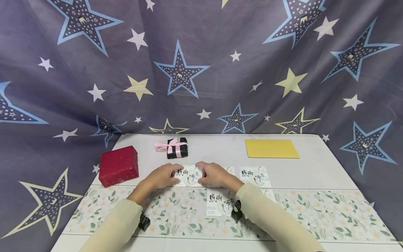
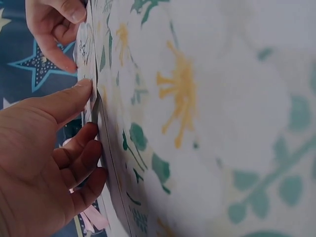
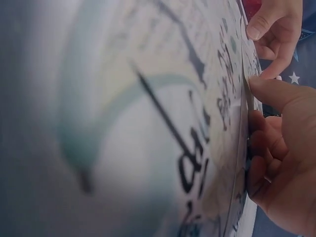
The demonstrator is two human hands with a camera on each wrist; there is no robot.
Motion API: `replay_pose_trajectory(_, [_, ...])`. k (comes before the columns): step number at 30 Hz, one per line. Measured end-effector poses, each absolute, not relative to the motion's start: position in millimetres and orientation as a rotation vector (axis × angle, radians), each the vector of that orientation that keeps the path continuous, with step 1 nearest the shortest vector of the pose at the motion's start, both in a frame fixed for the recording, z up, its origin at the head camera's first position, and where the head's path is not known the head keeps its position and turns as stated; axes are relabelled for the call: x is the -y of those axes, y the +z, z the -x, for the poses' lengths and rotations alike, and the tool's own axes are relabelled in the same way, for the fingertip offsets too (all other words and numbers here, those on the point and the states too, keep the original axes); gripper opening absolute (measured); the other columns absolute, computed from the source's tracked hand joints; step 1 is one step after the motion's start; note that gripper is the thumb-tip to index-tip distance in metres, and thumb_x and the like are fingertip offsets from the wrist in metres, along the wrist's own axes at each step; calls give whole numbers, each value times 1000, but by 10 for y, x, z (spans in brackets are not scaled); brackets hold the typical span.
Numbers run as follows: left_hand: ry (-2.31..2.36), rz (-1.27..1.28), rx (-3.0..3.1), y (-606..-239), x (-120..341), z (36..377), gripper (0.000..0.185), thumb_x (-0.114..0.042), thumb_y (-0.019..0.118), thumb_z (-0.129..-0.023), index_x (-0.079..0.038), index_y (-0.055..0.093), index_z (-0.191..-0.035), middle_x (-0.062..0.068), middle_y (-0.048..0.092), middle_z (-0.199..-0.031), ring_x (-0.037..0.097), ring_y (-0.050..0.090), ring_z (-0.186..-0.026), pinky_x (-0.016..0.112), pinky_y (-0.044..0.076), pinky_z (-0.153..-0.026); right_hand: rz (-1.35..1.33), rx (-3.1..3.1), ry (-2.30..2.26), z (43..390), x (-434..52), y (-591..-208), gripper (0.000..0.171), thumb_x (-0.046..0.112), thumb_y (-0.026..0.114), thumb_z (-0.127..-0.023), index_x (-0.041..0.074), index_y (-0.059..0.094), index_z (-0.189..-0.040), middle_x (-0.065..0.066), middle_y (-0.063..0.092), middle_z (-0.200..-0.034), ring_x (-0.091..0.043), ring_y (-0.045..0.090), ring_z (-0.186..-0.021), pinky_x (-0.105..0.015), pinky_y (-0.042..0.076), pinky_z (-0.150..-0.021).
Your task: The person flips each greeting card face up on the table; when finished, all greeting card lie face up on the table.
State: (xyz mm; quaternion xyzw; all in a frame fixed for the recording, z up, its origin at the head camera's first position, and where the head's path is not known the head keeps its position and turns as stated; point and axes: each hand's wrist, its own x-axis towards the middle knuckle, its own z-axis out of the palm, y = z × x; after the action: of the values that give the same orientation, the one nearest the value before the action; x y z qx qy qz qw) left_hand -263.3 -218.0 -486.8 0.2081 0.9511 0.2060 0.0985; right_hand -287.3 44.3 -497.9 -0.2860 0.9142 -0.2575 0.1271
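Note:
A white card (image 1: 188, 176) with black brush lettering is between my two hands, over the back part of the table. My left hand (image 1: 162, 176) pinches its left edge, thumb nearer to me and fingers on the far side. At the right edge my right hand (image 1: 215, 174) grips it likewise. Both wrist views show the thumbs and curled fingers at the card's thin edges; whether it is fully off the table I cannot tell. A similar card (image 1: 217, 206) lies in front, and another card (image 1: 254, 176) lies to the right. My right hand and sleeve partly hide two more.
A red box (image 1: 119, 166) stands at the left. Behind the hands sits a small black box (image 1: 177, 148) with a pink ribbon. A yellow envelope-like sheet (image 1: 272, 148) lies at the back right. A floral strip (image 1: 318, 213) crosses the table; a star-patterned curtain (image 1: 195, 108) hangs behind.

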Motion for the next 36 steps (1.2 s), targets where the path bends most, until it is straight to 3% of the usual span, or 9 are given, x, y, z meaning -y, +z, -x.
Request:
replay_pose_trajectory(17, [473,-580,-2860,-4859,2128,2618,51,-27,77,-91,-21,62,-140,-1,55,-89,13,47,-75,32,42,-69,869,-2682,-662,2876,-451,-5007,62,31,78,-88,15,56,-145,12,62,-69,-5,53,-60,-24,47,-67])
replay_pose_trajectory(26, [464,-597,-2840,-4830,2121,2613,49,-25,75,-93,-20,62,-140,0,56,-90,14,48,-75,33,44,-69,870,-2666,-676,2876,-470,-5013,66,33,76,-90,14,51,-149,12,63,-72,-4,55,-63,-24,48,-69])
replay_pose_trajectory(32, [458,-616,-2871,-4718,2148,2610,52,-27,69,-97,-18,56,-146,7,61,-106,15,57,-88,41,51,-81,951,-2632,-805,2876,-605,-4869,63,27,68,-97,5,45,-152,10,62,-72,-4,50,-56,-25,49,-69])
replay_pose_trajectory(36, [481,-677,-2922,-4570,2156,2598,55,-27,68,-98,-14,52,-149,15,61,-122,27,65,-107,50,54,-90,989,-2687,-810,2845,-767,-4693,60,25,67,-98,6,46,-151,9,64,-81,-4,55,-63,-26,51,-73])
